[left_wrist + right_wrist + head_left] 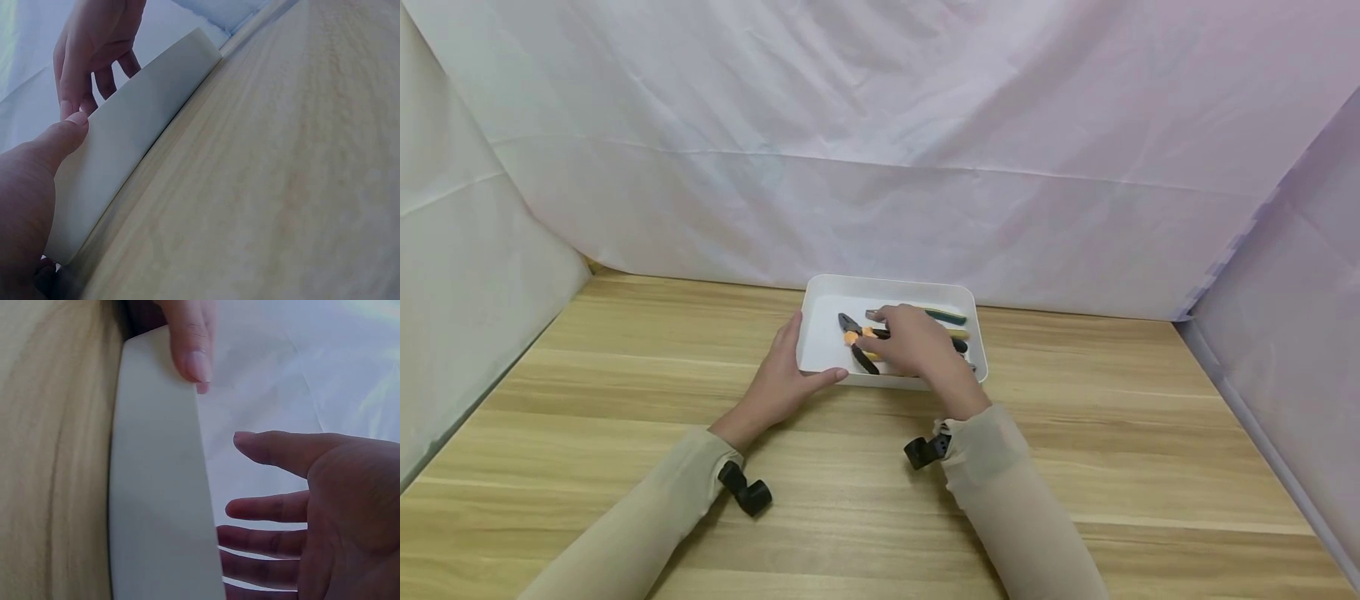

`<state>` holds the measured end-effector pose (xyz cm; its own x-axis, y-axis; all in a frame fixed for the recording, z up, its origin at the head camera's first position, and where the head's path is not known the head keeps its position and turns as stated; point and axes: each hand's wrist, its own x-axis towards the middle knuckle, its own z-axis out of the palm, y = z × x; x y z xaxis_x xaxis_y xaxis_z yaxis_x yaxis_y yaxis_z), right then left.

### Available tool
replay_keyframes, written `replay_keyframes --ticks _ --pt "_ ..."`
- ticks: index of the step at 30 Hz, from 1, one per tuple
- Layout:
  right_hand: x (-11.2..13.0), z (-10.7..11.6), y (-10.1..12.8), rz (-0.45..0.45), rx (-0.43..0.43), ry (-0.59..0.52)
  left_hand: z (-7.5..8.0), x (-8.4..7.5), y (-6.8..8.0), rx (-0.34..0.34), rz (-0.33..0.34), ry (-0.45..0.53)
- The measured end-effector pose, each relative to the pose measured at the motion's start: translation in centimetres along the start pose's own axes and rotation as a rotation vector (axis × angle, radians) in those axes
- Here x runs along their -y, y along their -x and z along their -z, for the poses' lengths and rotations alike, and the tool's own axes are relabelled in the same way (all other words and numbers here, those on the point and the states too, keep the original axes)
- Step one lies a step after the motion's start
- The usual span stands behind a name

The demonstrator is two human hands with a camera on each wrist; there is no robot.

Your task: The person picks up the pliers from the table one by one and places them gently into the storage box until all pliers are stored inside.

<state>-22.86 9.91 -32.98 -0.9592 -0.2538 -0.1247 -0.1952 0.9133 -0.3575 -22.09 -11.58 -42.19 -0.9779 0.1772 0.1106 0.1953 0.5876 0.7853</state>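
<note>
A shallow white tray holds several hand tools. Pliers with black and orange handles lie near its middle, jaws toward the back left. Behind them is a tool with green and yellow handles. My left hand grips the tray's front left corner, thumb on the front rim and fingers along the left side. Over the tools hovers my right hand, hiding part of them. In the right wrist view this hand has its thumb and fingers spread, nothing between them.
The tray stands on a wood-grain table, near its back edge. White cloth hangs right behind it, and more cloth panels close off the sides. A small black wrist camera sits at each cuff.
</note>
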Motion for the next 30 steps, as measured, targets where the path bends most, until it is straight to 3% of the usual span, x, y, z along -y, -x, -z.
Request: replay_keyframes --ticks 12,19,24,30 --pt "-2.0 0.5 1.7 0.100 -0.037 -0.050 -0.9 0.3 -0.5 -0.011 -0.067 0.057" --pt "-4.0 -0.1 3.3 0.231 -0.071 -0.035 -0.1 0.6 -0.7 -0.004 -0.076 0.072" --pt "-5.5 0.4 4.7 0.354 -0.081 -0.105 0.7 0.4 -0.8 0.015 -0.081 0.056" --pt "-7.2 1.6 6.5 0.330 -0.056 -0.131 1.8 0.3 -1.4 0.093 -0.141 0.022"
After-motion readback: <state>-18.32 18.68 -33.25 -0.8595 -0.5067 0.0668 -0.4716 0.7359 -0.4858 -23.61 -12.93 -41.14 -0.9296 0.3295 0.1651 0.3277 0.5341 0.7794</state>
